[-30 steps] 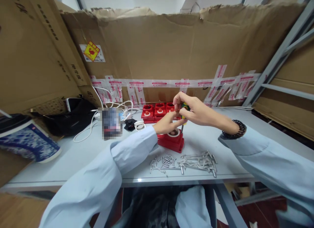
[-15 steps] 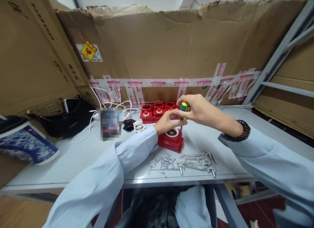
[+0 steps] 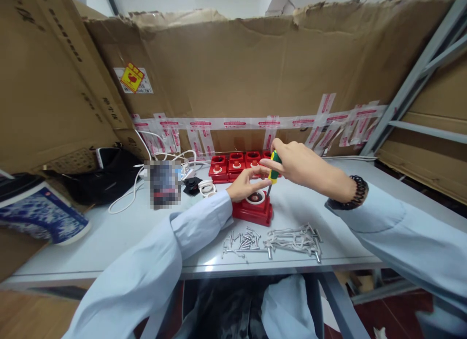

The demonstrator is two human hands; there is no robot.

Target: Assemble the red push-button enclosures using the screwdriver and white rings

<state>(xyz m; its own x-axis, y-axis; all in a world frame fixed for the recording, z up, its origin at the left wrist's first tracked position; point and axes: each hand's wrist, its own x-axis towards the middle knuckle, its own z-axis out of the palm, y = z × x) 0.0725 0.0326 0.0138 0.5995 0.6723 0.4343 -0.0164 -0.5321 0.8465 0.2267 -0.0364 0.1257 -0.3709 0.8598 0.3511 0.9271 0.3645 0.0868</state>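
Observation:
A red square block [image 3: 253, 210] with a white ring on top sits mid-table. My right hand [image 3: 299, 165] is closed round the green and yellow handle of a screwdriver [image 3: 273, 167], whose shaft points down to the block's right rear corner. My left hand [image 3: 245, 184] hovers over the block, fingers curled with the thumb and forefinger near the shaft; I cannot see anything in it. Loose silver screws [image 3: 245, 240] and longer bolts [image 3: 296, 238] lie in front of the block.
Three more red blocks [image 3: 235, 166] stand in a row at the back by the taped cardboard wall [image 3: 255, 71]. White cables [image 3: 160, 159], a black bag [image 3: 105, 176] and a blue-white pouch [image 3: 44, 212] lie left. A grey metal rack [image 3: 412, 86] rises at right.
My right hand has tipped the screwdriver from upright to leaning left and lowered it slightly toward the block. My left hand stays by the shaft, a little lower.

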